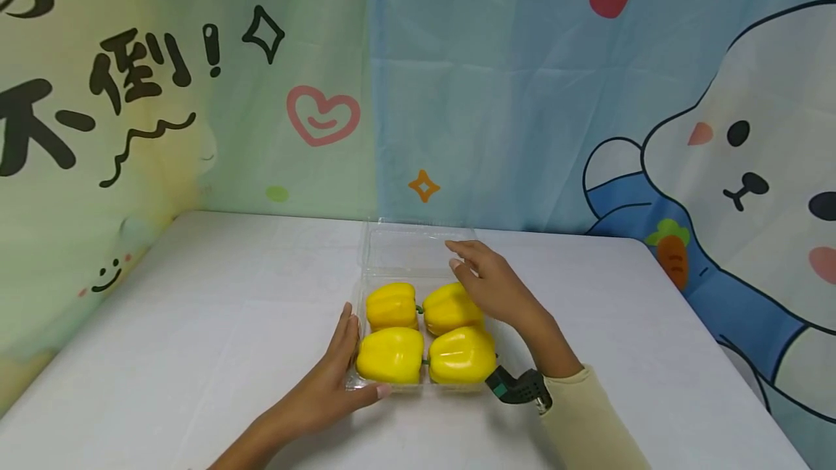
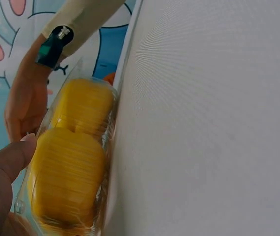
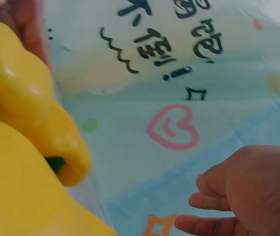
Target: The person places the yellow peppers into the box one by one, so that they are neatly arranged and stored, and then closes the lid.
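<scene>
Four-sided and clear, a plastic container (image 1: 427, 388) sits on the table with its lid (image 1: 411, 251) folded back behind it. Several yellow bell peppers (image 1: 390, 355) lie inside in two rows. My left hand (image 1: 332, 385) rests against the container's left side, its fingers straight and its thumb at the front rim. In the left wrist view the thumb (image 2: 13, 156) touches the rim beside the peppers (image 2: 70, 174). Above the back right pepper, my right hand (image 1: 493, 283) reaches toward the lid with loosely bent fingers; nothing shows in its grasp in the right wrist view.
The container stands on a white table (image 1: 196, 325), near its middle. Behind the table hangs a printed cloth (image 1: 483, 114) with hearts, writing and a cartoon bear. A dark wrist strap device (image 1: 519, 386) sits on the right wrist, close to the container's front right corner.
</scene>
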A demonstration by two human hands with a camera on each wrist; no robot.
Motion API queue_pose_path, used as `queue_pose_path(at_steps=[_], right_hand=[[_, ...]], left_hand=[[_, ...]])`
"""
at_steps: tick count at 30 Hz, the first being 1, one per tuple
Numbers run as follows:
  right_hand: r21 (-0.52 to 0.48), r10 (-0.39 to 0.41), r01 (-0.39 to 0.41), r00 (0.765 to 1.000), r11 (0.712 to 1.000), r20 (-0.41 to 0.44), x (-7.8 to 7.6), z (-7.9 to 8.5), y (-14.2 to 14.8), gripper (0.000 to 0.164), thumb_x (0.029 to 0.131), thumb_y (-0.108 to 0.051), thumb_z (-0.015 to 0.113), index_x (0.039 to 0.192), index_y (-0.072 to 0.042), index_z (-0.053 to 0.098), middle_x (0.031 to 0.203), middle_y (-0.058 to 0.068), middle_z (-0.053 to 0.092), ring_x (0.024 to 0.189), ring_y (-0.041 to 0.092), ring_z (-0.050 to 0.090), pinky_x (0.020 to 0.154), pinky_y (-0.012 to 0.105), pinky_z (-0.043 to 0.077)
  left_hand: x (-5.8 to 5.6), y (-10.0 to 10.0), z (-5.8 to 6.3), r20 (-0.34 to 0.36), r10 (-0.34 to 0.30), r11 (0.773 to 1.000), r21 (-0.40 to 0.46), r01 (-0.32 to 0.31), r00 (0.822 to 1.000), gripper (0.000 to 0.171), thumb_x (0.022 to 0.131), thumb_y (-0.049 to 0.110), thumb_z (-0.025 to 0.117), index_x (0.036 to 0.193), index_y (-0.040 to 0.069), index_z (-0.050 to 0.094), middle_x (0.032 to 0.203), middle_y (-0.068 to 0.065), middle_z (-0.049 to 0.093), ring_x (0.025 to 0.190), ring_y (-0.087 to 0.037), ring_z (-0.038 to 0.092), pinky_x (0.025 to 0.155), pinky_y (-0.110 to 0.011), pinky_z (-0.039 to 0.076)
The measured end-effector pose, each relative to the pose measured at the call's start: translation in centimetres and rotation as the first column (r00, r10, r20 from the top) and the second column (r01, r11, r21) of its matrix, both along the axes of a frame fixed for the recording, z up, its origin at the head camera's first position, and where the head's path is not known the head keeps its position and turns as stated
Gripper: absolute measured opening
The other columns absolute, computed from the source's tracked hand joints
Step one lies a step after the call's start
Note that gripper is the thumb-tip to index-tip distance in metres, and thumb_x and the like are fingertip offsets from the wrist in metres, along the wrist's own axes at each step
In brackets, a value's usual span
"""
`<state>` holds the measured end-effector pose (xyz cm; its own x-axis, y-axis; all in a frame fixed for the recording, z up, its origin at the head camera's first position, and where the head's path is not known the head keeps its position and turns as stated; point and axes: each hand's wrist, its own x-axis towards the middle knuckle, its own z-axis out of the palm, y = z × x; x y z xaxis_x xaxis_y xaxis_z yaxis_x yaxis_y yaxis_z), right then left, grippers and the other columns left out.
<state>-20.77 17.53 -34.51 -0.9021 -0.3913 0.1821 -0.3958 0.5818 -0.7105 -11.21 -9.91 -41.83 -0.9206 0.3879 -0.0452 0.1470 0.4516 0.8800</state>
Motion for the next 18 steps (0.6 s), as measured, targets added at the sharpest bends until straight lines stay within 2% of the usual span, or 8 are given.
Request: queue_pose_path(at_steps=[4,9,18], right_hand=[[-0.039,-0.015,0.015,1.0,0.999,-0.015,-0.6,0.1,1.5,0.045,0.105,-0.023,0.045,0.146,-0.003,0.043,0.144,0.016,0.044,0.127,0.032,0.048,0.104,0.051,0.037],[-0.098,-0.017,0.015,1.0,0.995,-0.021,-1.3,0.1,3.1,0.046,0.105,-0.022,0.047,0.145,-0.001,0.043,0.143,0.015,0.045,0.128,0.031,0.047,0.104,0.049,0.038],[-0.123,-0.093,0.088,0.995,0.988,-0.04,-2.8,-1.7,5.2,0.048,0.102,-0.024,0.053,0.144,-0.002,0.045,0.141,0.016,0.049,0.127,0.033,0.048,0.103,0.047,0.039]], left_hand=[[-0.1,0.0,-0.1,0.003,0.0,1.0,-0.005,0.0,1.0,0.114,0.083,0.049,0.074,0.154,0.006,-0.004,0.158,0.002,-0.024,0.144,-0.019,-0.004,0.113,-0.046,0.009],[-0.1,-0.1,-0.1,0.008,-0.002,1.0,-0.009,0.003,1.0,0.114,0.083,0.049,0.074,0.154,0.006,-0.005,0.158,0.001,-0.025,0.144,-0.02,-0.006,0.113,-0.046,0.008],[0.0,0.0,0.1,0.012,-0.007,1.0,-0.008,0.007,1.0,0.113,0.084,0.048,0.074,0.154,0.007,-0.005,0.158,0.002,-0.025,0.144,-0.019,-0.006,0.114,-0.046,0.008]])
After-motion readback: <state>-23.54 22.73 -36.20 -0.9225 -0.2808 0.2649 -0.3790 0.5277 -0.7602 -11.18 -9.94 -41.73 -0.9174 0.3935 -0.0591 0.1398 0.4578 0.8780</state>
